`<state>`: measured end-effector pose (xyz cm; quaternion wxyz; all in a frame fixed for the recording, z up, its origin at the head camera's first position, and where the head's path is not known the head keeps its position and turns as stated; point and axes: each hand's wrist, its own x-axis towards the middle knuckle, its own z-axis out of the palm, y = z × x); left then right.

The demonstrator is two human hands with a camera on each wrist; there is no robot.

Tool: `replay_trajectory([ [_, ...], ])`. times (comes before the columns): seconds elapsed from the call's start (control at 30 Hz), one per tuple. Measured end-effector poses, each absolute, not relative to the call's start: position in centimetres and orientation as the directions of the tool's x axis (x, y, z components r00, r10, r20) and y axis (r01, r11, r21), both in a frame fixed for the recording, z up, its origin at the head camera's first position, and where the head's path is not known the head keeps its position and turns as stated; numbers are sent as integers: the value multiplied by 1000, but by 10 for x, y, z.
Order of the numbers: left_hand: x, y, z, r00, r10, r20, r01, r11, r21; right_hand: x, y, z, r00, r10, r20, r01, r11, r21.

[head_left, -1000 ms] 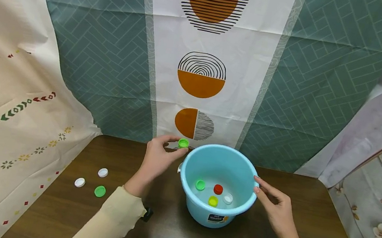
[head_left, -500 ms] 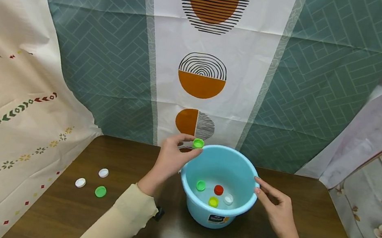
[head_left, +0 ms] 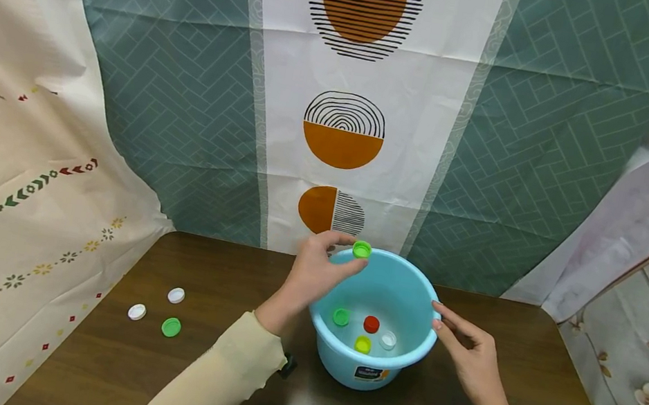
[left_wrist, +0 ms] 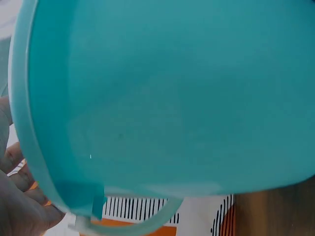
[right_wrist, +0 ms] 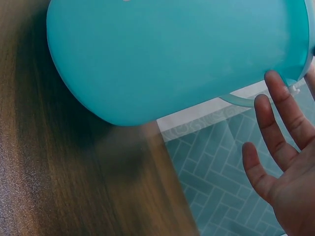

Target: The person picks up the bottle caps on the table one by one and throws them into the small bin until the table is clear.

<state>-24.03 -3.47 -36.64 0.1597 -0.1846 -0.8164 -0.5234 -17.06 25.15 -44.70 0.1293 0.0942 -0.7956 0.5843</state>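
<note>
Rightward shift since the earlier frame: left hand (head_left: 317,271) and green cap (head_left: 362,250), now at the bucket's far-left rim. Bucket (head_left: 338,364): on desk (head_left: 212,277); probably light, flexible plastic; right hand (head_left: 473,347) pinches its rim, a suitable hold. Cap: pinched by left thumb and fingers; likely light, stiff; grip the edge.

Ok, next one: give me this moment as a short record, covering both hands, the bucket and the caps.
Left hand: pinches a bright green cap, seen against the bucket's far rim
Right hand: holds the rim's right side
Bucket: light blue, upright
Inside: green cap, red cap, yellow cap, white cap
Table, left side: two white caps, one darker green cap
</note>
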Motion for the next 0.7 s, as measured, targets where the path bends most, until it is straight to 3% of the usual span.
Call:
replay_trajectory([
  [0.7, -235, -17, -366, -875, 199, 441, 483, 403, 777, -172, 253, -448, -952, 7, 307, -291, 304, -907],
])
